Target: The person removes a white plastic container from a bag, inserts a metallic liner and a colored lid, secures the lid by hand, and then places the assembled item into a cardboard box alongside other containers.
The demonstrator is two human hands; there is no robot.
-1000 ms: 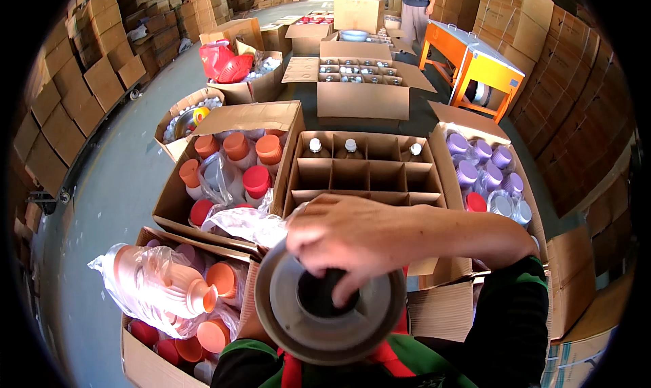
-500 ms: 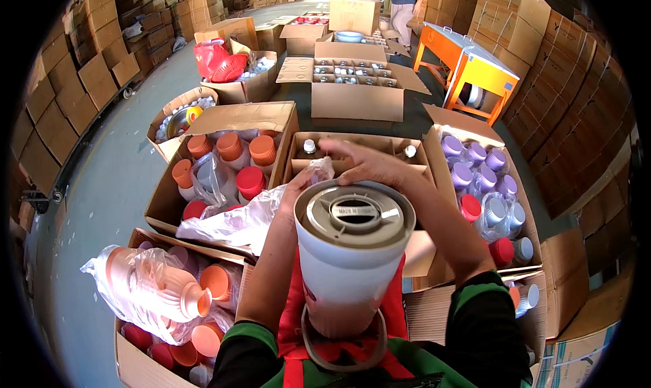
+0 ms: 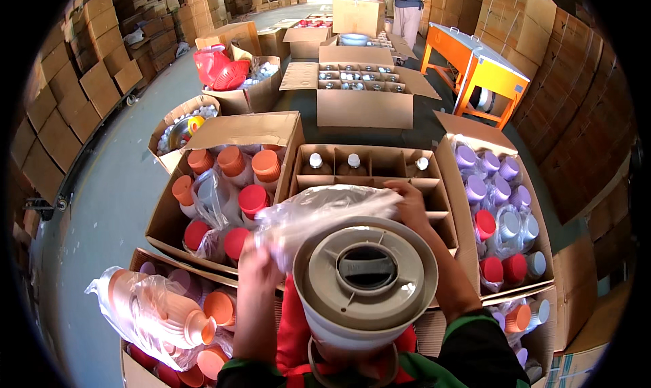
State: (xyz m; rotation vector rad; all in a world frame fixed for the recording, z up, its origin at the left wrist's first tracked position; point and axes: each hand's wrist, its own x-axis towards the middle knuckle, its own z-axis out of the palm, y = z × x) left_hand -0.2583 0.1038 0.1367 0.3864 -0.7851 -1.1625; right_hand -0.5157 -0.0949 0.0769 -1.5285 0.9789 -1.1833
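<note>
A white thermos flask [image 3: 366,273] with a grey-beige base turned up stands against my front, between my forearms. Its carrying handle loop hangs near my lap. Beyond the base, a clear plastic bag [image 3: 325,205] is stretched across, blurred by motion. My left hand [image 3: 260,259] is closed on the bag's left end, its fingers somewhat smeared. On the far right side of the flask my right hand [image 3: 410,203] grips the bag's other end. Neither hand appears to hold the flask itself.
A divided carton [image 3: 380,150] with white-capped bottles lies ahead. Left is a carton of orange- and red-lidded flasks [image 3: 230,161]; nearer, a bagged peach jug [image 3: 156,300] tops another. Purple-lidded flasks [image 3: 498,188] fill a right carton. An orange table [image 3: 475,69] and a person [image 3: 407,8] are farther off.
The bag has moved from beside my left hand to stretch between both hands. My right hand has shifted right, off the flask's rim. The flask's base has tilted up toward me.
</note>
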